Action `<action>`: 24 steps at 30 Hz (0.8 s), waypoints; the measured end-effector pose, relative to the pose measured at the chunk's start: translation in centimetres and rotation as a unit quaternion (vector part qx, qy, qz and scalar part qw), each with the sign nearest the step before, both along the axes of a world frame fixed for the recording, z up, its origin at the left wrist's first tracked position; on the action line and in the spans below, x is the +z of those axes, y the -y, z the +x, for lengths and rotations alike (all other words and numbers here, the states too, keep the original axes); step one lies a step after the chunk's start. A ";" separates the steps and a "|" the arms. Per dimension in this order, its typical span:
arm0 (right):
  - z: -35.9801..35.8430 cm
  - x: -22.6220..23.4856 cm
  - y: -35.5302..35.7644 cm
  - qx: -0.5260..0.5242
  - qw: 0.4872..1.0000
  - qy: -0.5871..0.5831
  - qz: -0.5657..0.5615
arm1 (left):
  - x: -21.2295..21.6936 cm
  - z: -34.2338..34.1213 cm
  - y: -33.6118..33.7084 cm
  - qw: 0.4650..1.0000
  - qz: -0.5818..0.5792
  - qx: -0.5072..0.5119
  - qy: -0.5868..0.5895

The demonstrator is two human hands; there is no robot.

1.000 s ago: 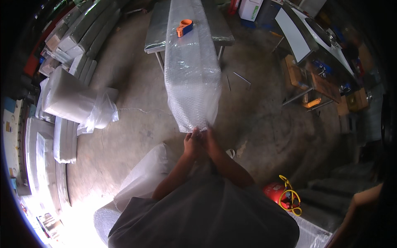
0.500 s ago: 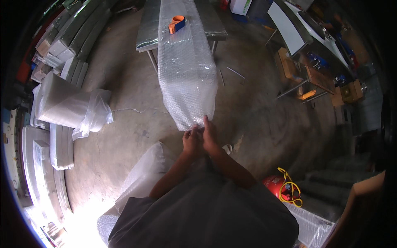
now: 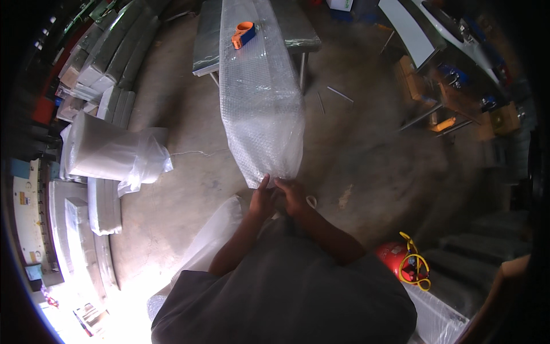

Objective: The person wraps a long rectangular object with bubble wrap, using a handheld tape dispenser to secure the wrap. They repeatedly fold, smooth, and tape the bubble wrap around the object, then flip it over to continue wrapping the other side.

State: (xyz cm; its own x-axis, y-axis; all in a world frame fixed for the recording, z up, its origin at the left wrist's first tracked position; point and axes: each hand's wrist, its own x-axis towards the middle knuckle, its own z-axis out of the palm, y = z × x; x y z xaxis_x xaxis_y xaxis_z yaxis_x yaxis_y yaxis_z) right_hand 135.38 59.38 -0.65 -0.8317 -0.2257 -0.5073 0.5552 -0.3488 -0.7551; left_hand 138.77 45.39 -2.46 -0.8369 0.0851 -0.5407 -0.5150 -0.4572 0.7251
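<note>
A long piece of bubble wrap (image 3: pixel 260 114) runs from the table (image 3: pixel 301 26) toward me, its near end narrowing where both hands hold it. With closed fingers, my left hand (image 3: pixel 262 199) grips the left part of this end, thumb pointing up. My right hand (image 3: pixel 291 196) is closed on the right part, close beside the left. The undersides of both hands and the gathered edge are hidden. An orange and blue tape dispenser (image 3: pixel 243 34) rests on top of the bubble wrap, over the table.
More bubble wrap (image 3: pixel 215 229) spreads beside my left leg. Wrapped panels (image 3: pixel 103 218) and a large plastic-covered roll (image 3: pixel 109 149) line the left. A red tank (image 3: pixel 394 256) with a yellow hose stands at lower right. Thin rods (image 3: pixel 340 93) lie on the floor beyond; a workbench (image 3: pixel 409 34) is far right.
My hands and the near end of the bubble wrap have come slightly closer to me. The right thumb has shifted from pointing up to bending inward across the edge. The view has turned slightly left.
</note>
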 end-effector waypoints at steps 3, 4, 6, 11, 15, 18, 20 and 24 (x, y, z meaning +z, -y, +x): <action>-0.5 -0.4 -1.4 0.014 0.990 0.048 -0.135 | -1.4 -0.8 0.6 0.974 -0.217 -0.049 -0.031; -1.0 -0.8 -2.2 0.034 0.976 0.053 -0.208 | -1.4 -0.9 0.5 0.985 -0.170 0.000 -0.025; -2.4 -2.1 -3.7 -0.008 0.922 0.185 -0.339 | -0.6 -0.9 -0.1 0.979 0.066 0.191 0.037; -7.5 -7.3 -4.8 -0.106 0.900 0.247 -0.344 | 4.4 -1.4 -2.2 0.974 0.113 0.193 0.029; -8.2 -10.1 -4.9 -0.172 0.933 0.150 -0.279 | 6.4 -1.8 -3.0 0.971 0.124 0.201 0.015; -6.7 -9.8 -6.4 -0.198 0.942 0.145 -0.228 | 5.8 -1.8 -3.5 0.972 0.083 0.220 0.028; -6.0 -8.7 -7.7 -0.207 0.946 0.110 -0.223 | 5.2 -1.7 -3.8 0.972 0.086 0.218 0.038; -5.9 -6.2 -9.5 -0.174 0.953 0.138 -0.206 | 4.7 -1.5 -3.4 0.971 0.080 0.219 0.054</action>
